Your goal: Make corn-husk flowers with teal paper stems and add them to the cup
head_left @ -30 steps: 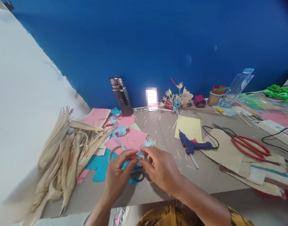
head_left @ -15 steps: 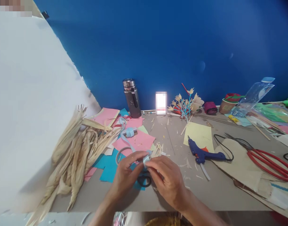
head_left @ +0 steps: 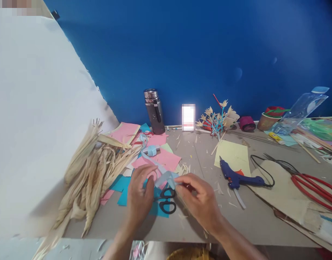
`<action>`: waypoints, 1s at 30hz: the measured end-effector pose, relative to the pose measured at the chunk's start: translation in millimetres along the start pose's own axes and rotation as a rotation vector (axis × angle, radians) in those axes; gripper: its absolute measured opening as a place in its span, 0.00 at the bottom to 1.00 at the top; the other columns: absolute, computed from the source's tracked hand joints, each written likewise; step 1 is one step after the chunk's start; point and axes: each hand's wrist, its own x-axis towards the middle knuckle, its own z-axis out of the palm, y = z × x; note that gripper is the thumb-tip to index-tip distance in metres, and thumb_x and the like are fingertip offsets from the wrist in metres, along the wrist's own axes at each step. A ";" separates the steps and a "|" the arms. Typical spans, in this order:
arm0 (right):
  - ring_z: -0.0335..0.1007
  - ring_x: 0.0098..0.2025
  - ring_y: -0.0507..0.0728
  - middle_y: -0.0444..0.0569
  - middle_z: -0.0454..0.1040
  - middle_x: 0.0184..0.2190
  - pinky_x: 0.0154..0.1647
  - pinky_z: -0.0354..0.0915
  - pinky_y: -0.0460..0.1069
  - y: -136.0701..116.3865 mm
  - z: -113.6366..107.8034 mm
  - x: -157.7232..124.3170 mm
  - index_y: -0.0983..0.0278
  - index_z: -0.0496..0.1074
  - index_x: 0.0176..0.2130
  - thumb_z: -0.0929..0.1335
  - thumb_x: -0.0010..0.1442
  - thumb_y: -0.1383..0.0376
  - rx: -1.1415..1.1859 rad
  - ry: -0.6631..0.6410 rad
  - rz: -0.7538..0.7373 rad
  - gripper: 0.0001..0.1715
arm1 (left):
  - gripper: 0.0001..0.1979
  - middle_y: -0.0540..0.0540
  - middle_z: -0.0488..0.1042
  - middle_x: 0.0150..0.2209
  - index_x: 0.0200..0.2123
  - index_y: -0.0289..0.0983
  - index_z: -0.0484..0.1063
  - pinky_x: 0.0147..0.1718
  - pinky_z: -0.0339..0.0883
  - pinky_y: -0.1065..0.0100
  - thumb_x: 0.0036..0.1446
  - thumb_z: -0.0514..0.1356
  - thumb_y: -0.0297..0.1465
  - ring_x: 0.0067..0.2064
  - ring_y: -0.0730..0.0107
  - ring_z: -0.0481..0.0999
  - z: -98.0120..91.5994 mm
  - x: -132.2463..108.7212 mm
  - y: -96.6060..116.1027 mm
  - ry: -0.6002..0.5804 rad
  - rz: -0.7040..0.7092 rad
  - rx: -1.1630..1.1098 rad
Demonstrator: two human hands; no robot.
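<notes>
A light blue ribbon [head_left: 167, 177] is folded over near the front middle of the table, and my right hand [head_left: 197, 196] pinches its right end between thumb and fingertips. My left hand [head_left: 141, 191] is at the ribbon's left side, thumb and curved fingers apart, with nothing gripped between them. Beneath the ribbon lie scissors with black handles [head_left: 167, 207], their blades partly hidden behind my left hand. The ribbon's tail runs back across pink paper [head_left: 164, 159] to a small blue ribbon roll [head_left: 152, 151].
Dried corn husks [head_left: 94, 180] are heaped at left. A dark thermos [head_left: 154, 115] stands by the blue wall, with a bunch of husk flowers [head_left: 216, 121] farther right. A blue glue gun [head_left: 238, 177], red-handled shears [head_left: 312, 189] and a tilted plastic bottle [head_left: 298, 110] occupy the right side.
My hands have moved apart; the left has loosened its fingers from the ribbon while the right keeps its pinch. The ribbon is spread wider, and more of the scissors shows. The view has shifted slightly.
</notes>
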 end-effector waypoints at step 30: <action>0.56 0.21 0.48 0.41 0.66 0.19 0.19 0.51 0.44 31.6 -15.4 78.9 0.66 0.76 0.30 0.77 0.46 0.52 0.365 0.083 0.453 0.20 | 0.11 0.48 0.76 0.25 0.29 0.35 0.79 0.26 0.63 0.71 0.53 0.64 0.38 0.26 0.71 0.71 33.0 96.7 -24.6 -0.881 -0.222 -0.511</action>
